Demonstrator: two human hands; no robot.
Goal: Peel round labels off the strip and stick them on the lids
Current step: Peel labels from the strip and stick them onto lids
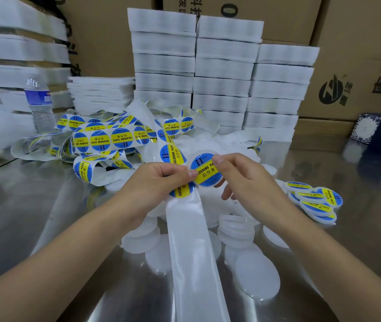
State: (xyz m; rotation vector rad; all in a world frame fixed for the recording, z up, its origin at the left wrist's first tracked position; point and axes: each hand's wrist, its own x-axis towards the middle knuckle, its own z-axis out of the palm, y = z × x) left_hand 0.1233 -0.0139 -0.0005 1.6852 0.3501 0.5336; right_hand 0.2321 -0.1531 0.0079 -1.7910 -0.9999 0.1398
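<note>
Blue-yellow label (204,170) looks like thin film, likely limp and tacky; best taken by its edge only; it lies on a light, stiff plastic lid (197,155) held above the steel table (45,205); right hand (247,180) grips the lid's rim; left hand (159,180) pinches the strip (189,240); cardboard boxes (359,54) behind are shut, contents unseen.

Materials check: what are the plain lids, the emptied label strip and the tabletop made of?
plain lids: probably translucent white plastic with a matte, frosted look and soft edges.
label strip: glossy white release liner, either coated paper or film, going by the sheen streaks along it.
tabletop: likely brushed stainless steel, given the grey metallic surface and blurred reflections.
</note>
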